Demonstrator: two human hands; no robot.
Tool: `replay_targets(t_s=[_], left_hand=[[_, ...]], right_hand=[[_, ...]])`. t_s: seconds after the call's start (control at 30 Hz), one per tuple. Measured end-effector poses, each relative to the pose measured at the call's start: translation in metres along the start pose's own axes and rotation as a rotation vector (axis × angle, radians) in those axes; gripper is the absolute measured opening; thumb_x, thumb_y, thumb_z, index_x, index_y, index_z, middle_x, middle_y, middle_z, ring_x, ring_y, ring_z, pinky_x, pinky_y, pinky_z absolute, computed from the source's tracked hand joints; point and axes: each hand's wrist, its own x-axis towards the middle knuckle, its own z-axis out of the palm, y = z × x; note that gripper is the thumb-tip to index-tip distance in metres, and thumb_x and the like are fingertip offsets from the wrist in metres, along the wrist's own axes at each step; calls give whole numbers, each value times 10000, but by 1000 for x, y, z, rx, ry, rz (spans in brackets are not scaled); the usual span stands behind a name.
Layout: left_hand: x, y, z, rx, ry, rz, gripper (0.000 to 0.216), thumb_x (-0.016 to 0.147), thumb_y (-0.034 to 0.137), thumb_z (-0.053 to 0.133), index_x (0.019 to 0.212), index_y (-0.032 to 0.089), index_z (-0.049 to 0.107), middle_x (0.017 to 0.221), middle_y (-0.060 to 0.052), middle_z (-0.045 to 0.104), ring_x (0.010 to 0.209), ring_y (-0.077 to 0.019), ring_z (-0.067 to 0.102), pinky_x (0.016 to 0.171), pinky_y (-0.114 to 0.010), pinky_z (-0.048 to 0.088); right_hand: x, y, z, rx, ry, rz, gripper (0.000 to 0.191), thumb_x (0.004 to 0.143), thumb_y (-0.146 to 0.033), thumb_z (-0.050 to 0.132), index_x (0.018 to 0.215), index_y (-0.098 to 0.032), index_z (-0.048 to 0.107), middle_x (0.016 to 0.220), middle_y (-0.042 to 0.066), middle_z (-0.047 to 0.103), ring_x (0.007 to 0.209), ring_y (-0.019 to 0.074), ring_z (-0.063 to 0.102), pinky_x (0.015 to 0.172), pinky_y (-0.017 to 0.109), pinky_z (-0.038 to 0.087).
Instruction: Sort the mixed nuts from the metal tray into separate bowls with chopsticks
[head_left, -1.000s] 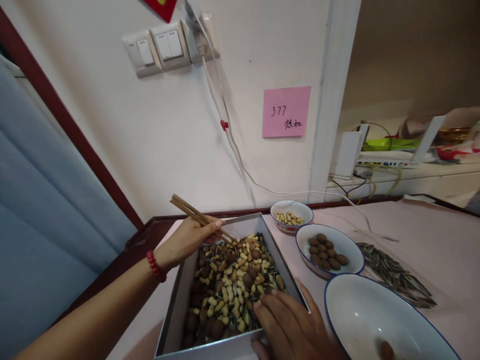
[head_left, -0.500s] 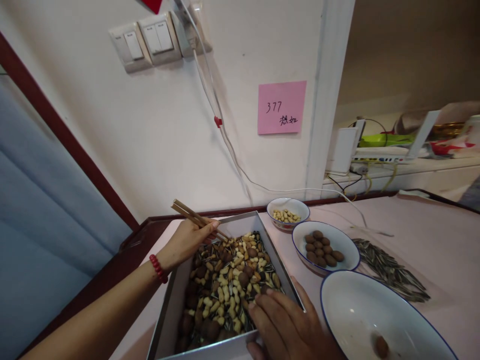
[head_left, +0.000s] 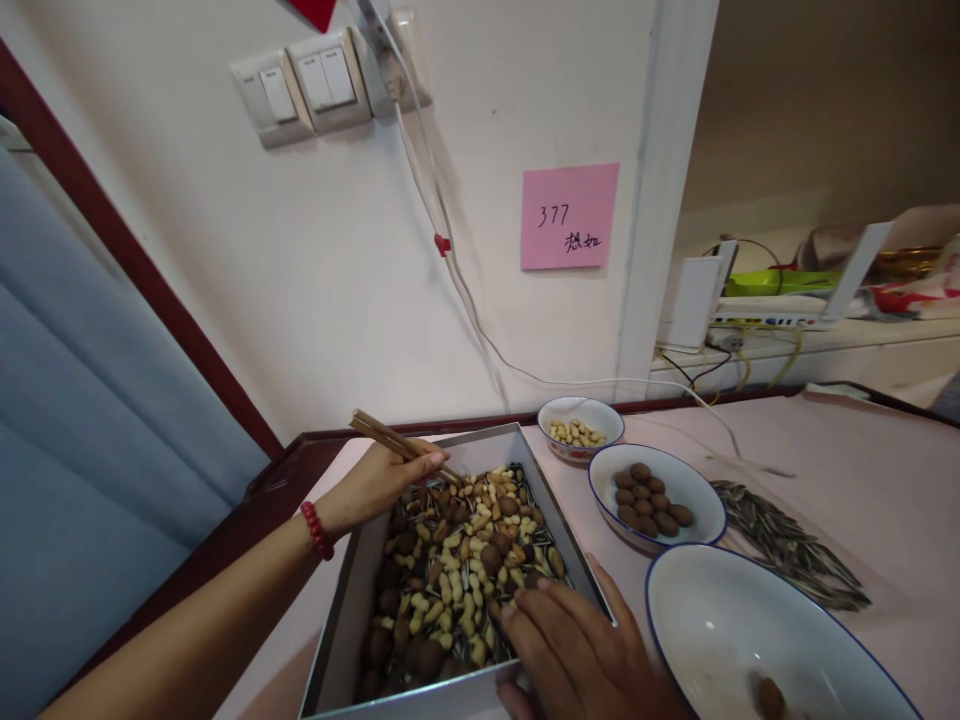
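A shallow grey box (head_left: 352, 630) on the pink table holds a mix of peanuts, brown nuts and sunflower seeds (head_left: 465, 570). My left hand (head_left: 379, 478), with a red bead bracelet at the wrist, grips a pair of wooden chopsticks (head_left: 390, 440) whose tips dip into the far left of the mix. My right hand (head_left: 581, 650) lies on the box's near right corner, fingers curled down onto the nuts and the rim.
To the right stand a small bowl of peanuts (head_left: 581, 428), a blue-rimmed bowl of brown nuts (head_left: 656, 495) and a large white bowl (head_left: 750, 640) with one nut. A pile of sunflower seeds (head_left: 787, 545) lies on the table. A wall with cables stands behind.
Both hands have stayed at the box; the chopsticks shifted only slightly. The view swayed a little left, then back.
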Motion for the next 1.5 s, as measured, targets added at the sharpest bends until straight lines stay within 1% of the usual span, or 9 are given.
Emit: replay_targets(t_s=[0.13,0.23,0.33,0.53,0.8,0.97,1.2,1.33,1.5], left_hand=[[-5,0,-9,7,-17,-1,366,900,513,640,1061,218,786,1043,-73,789,983,-274,694,883,-386,558],[-9,7,-17,14,-110,34,337,928,486,628,1098,244,790,1146,-64,779,1090,-272,689,961,-364,538],[-11,13,-22,57,-191,102,313,960,446,600,1121,253,787,1159,-60,777,1086,-258,699,950,-340,542],[-11,17,-22,108,-242,165,282,957,424,626,1101,259,803,1083,-61,795,988,-247,727,888,-328,561],[-4,12,-18,183,-364,294,314,986,413,586,1164,245,783,1138,-85,785,1049,-245,721,938,-327,541],[-3,7,-11,204,-297,237,323,978,445,583,1164,267,778,1136,-63,788,1046,-234,724,925,-308,539],[2,-4,-3,178,-31,38,312,913,493,624,992,250,803,1025,-62,803,963,-264,731,840,-340,561],[5,2,-2,-73,33,-129,341,815,522,712,874,193,782,920,-85,810,869,-266,745,785,-361,594],[-1,10,-8,-394,82,-254,405,733,536,796,874,157,766,917,-108,816,910,-285,763,843,-402,610]], right_hand=[[4,-1,-1,13,6,16,253,999,-371,535,1041,-209,724,952,5,749,990,166,636,1261,474,139],[6,-2,-1,27,11,36,257,1006,-359,520,1027,-206,726,948,-6,755,980,159,633,1265,452,131],[6,-3,-2,37,21,50,252,999,-365,532,1017,-206,726,938,-8,758,977,160,636,1264,448,135],[7,-4,-4,44,21,71,252,1001,-361,534,1024,-200,726,945,-8,763,985,164,637,1267,455,143],[6,-4,-2,26,41,56,248,999,-346,532,1014,-195,728,930,7,760,978,170,634,1264,474,144],[7,-2,-2,23,23,32,246,994,-354,535,1018,-204,729,934,2,755,976,166,640,1260,461,154],[5,-1,-1,20,11,15,249,999,-354,524,1020,-209,726,920,5,753,955,167,636,1262,471,136],[5,0,-1,3,-4,12,276,1011,-370,498,1033,-215,726,951,3,749,982,167,631,1264,465,127],[-1,1,0,-23,-28,-10,256,988,-397,542,1063,-225,716,971,14,745,982,178,642,1252,503,148]])
